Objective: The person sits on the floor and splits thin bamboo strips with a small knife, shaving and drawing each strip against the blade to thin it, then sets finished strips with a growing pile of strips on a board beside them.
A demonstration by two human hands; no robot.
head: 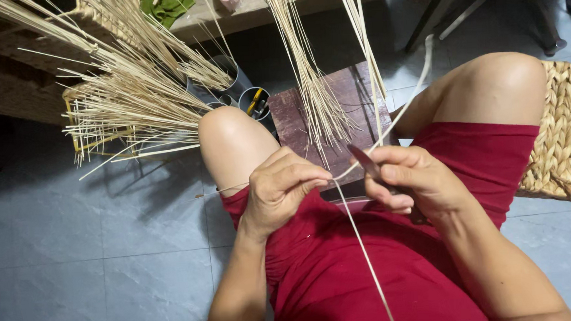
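- The left hand (pixel 277 190) has its grip pressed together on a thin pale strip (pixel 361 241), thumb and forefinger pinching it at the point where it bends.
- The right hand (pixel 410 180) is closed round a small dark-bladed knife (pixel 363 159); the blade tip sits just beside the left grip, against the strip.
- From that pinch one length of the strip runs down across the red shorts (pixel 369 267), and another curves up and away past the right hand.
- Judging by how they lie, this strip is only partly worked: the blade is near one spot, with long stretches on both sides of the grips.
- Beyond the grips, bundles of pale reeds (pixel 132 90) fan out and more hang over a dark wooden stool (pixel 344 99); many look untouched.
- A woven basket (pixel 567 133) sits outside the right hand.
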